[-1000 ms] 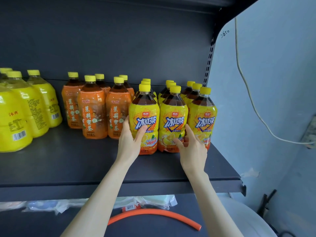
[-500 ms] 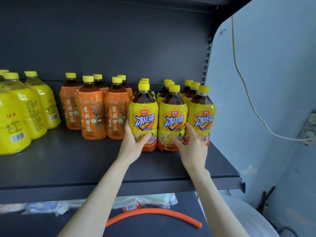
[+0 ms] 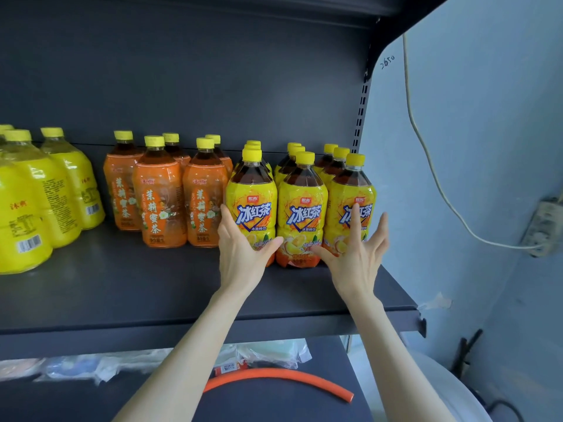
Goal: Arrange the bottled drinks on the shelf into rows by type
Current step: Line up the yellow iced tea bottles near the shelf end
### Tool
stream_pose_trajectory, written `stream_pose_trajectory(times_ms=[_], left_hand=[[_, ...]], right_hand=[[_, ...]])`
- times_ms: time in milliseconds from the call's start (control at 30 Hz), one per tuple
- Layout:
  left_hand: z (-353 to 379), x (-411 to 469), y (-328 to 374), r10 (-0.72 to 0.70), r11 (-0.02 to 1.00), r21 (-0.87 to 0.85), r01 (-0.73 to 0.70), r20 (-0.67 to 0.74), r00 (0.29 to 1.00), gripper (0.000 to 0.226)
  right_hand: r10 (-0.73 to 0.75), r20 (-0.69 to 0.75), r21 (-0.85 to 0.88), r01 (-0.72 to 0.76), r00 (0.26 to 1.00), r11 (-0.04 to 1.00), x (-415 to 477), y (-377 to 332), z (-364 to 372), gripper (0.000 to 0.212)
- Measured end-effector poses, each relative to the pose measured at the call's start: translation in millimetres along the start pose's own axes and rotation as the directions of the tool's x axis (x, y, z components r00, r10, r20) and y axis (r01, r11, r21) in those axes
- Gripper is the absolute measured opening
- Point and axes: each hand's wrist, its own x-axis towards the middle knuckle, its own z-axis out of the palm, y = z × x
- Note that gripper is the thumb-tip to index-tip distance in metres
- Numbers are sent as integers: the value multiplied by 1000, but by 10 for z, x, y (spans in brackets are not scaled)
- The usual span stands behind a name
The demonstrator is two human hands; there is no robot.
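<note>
Three rows of yellow-label iced tea bottles stand at the right end of the dark shelf (image 3: 122,284). My left hand (image 3: 240,254) rests against the left front iced tea bottle (image 3: 253,205), fingers straight up its left side, thumb across its lower front. My right hand (image 3: 356,257) is spread wide over the right front iced tea bottle (image 3: 344,190), its thumb reaching towards the middle front bottle (image 3: 303,208). Left of these stand several orange-label tea bottles (image 3: 160,202), and at the far left several yellow juice bottles (image 3: 39,193).
The shelf upright (image 3: 362,99) and a blue wall close off the right side. A cable (image 3: 426,153) hangs down to a power strip (image 3: 545,226). On the lower shelf lie an orange hose (image 3: 274,376) and plastic bags (image 3: 106,365).
My right hand has moved from the base of the middle front bottle over to the right front bottle and spread its fingers. My left hand has stayed on the left front bottle.
</note>
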Motion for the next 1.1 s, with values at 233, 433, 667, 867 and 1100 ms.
stream_pose_trajectory(times_ms=[233,433,667,867,1100], left_hand=[[19,34,2,-13,995,95,23,-98,995,100],[11,31,18,-5,991,131,19,-111,994,98],[-161,-69,98,-44,954,298,21,72,996,100],[-573,-264,78,97,910,385,-154,163,982,39],[-1527,-322,256,347,849,403,-342,64,936,24]], right_hand=[[4,77,4,-4,997,1000,26,-16,-6,107],[2,72,-32,1,997,999,22,-32,-12,107],[-25,213,-101,47,977,994,-31,-37,-204,95],[-108,215,-98,132,971,986,-181,-180,-450,32],[-316,183,212,277,931,937,-441,-997,-393,25]])
